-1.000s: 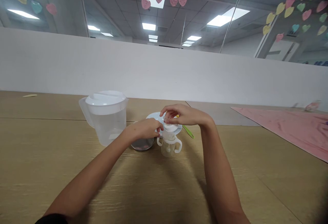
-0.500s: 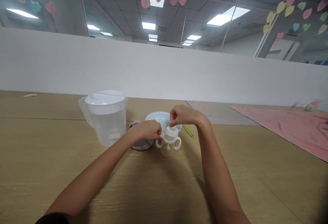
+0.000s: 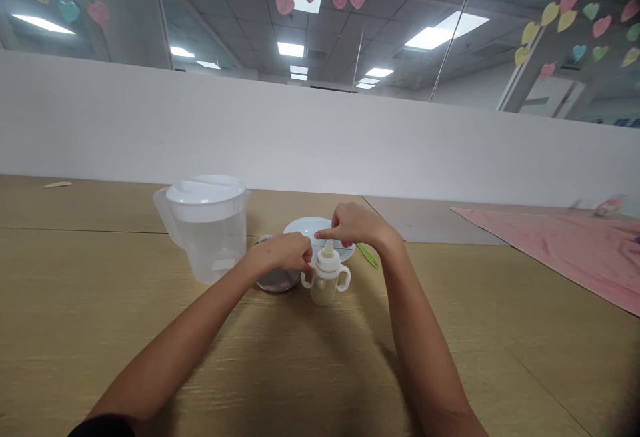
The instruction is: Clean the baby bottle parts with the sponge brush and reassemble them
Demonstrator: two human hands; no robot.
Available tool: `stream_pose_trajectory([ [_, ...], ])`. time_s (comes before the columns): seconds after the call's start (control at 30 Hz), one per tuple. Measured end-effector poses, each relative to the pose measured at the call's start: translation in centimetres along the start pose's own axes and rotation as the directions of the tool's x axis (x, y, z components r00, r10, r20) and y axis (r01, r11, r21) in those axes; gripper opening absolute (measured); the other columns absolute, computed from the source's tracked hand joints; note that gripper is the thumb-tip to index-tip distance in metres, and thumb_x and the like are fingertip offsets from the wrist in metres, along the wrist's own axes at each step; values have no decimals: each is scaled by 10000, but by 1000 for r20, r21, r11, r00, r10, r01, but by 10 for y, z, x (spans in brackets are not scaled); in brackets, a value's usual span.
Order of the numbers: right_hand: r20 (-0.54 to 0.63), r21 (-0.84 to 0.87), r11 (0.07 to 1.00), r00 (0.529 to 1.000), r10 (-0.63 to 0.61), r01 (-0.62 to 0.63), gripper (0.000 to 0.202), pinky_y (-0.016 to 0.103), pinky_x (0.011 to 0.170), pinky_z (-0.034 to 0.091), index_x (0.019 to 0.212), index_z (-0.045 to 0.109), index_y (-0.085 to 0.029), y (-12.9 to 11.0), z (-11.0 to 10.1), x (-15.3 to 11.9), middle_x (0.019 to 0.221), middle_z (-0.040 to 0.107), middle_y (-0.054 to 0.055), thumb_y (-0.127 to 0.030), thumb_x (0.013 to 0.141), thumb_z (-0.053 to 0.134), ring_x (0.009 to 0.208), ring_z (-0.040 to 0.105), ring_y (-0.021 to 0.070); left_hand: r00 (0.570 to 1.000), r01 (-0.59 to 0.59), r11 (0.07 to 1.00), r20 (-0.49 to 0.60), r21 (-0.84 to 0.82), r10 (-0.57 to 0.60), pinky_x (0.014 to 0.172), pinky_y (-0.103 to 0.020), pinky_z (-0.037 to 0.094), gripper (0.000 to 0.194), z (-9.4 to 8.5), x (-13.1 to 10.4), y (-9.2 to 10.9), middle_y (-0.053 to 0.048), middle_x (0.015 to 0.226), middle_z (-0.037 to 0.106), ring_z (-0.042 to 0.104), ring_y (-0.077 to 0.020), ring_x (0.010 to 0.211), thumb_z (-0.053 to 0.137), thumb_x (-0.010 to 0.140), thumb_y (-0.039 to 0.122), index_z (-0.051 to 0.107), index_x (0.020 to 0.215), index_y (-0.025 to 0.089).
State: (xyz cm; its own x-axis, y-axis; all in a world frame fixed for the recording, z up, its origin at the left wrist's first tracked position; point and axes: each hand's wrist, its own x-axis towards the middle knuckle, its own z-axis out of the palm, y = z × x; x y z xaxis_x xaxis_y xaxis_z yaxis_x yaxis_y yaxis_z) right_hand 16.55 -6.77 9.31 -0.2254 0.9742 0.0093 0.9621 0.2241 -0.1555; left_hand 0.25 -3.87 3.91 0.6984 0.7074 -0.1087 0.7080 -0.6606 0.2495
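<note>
A clear baby bottle [image 3: 323, 291] with a white collar, two white side handles and a teat [image 3: 329, 248] stands upright on the table. My left hand [image 3: 291, 251] is closed at the bottle's left handle, its fingertips pressed around it. Just behind and above the teat hovers my right hand [image 3: 356, 223], its index finger stretched out to the left and nothing held in it. That finger is apart from the teat, over a white plate [image 3: 299, 225]. Partly under my left hand lies a round metal dish or lid [image 3: 278, 282].
A clear pitcher [image 3: 215, 240] with a white lid stands to the left. Right of the plate lies a bright green handle [image 3: 369, 256]. A pink cloth [image 3: 560, 243] covers the far right of the table, and a white wall [image 3: 300, 137] rises behind.
My right hand has let go of the teat and stretched its index finger out to the left. The bottle has shifted slightly left, with my left hand still at its handle.
</note>
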Motion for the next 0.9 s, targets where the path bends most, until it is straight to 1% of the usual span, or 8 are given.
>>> stream_pose_trajectory([
  [0.1,-52,-1,996,995,-86,86,296,215,510,383,753,673,-159,3,-2,-2,751,676,54,-438,659,648,631,581,137,1000,13,1000,9,9,-13,481,-255,254,292,0,0,0,13,540,484,394,-125,484,599,643,442,499,543,186],
  [0.17,-6,37,987,988,-155,156,242,198,521,388,840,658,-181,4,-3,-2,819,670,35,-325,647,668,668,582,126,1000,17,1000,11,18,-17,481,-256,253,300,1,0,-1,11,530,476,394,-130,486,592,641,454,500,539,188],
  [0.3,115,100,982,978,-172,161,193,187,444,373,874,606,-177,2,-3,-2,774,652,14,-180,682,585,493,539,76,1000,21,1000,11,11,-21,474,-253,248,289,1,1,-2,14,540,486,389,-122,476,592,640,447,500,552,187],
  [0.47,150,103,992,984,-92,77,173,189,390,367,857,572,-156,-1,1,1,595,593,4,-131,701,500,416,528,93,1000,-7,1000,11,1,7,459,-251,231,320,1,0,0,25,519,467,367,-107,453,603,645,441,461,527,180],
  [0.53,149,95,993,986,-79,66,133,190,395,375,815,567,-146,-2,2,1,528,570,0,-132,711,485,407,516,96,1000,-5,1000,7,5,5,456,-250,225,326,0,-1,1,27,513,458,359,-106,452,603,648,438,450,521,179],
  [0.63,126,100,993,989,-79,67,105,192,402,381,778,562,-144,0,2,1,518,576,6,-215,757,488,401,507,91,1000,7,1000,2,8,-7,453,-249,218,327,0,-2,2,27,506,452,354,-107,451,602,648,432,443,514,179],
  [0.77,65,85,994,995,-78,72,229,197,402,383,828,573,-155,3,0,1,688,632,35,-370,750,558,421,526,85,1000,20,1000,-10,-9,-20,475,-252,241,293,-1,-3,2,21,520,461,375,-117,472,614,636,418,479,525,182],
  [0.9,77,118,989,992,-96,87,283,195,416,397,882,582,-165,6,-4,-1,867,640,54,-402,729,600,446,534,68,1000,10,1000,-1,-18,-10,493,-262,260,281,0,-2,2,18,510,459,388,-129,482,615,639,413,501,520,186],
])
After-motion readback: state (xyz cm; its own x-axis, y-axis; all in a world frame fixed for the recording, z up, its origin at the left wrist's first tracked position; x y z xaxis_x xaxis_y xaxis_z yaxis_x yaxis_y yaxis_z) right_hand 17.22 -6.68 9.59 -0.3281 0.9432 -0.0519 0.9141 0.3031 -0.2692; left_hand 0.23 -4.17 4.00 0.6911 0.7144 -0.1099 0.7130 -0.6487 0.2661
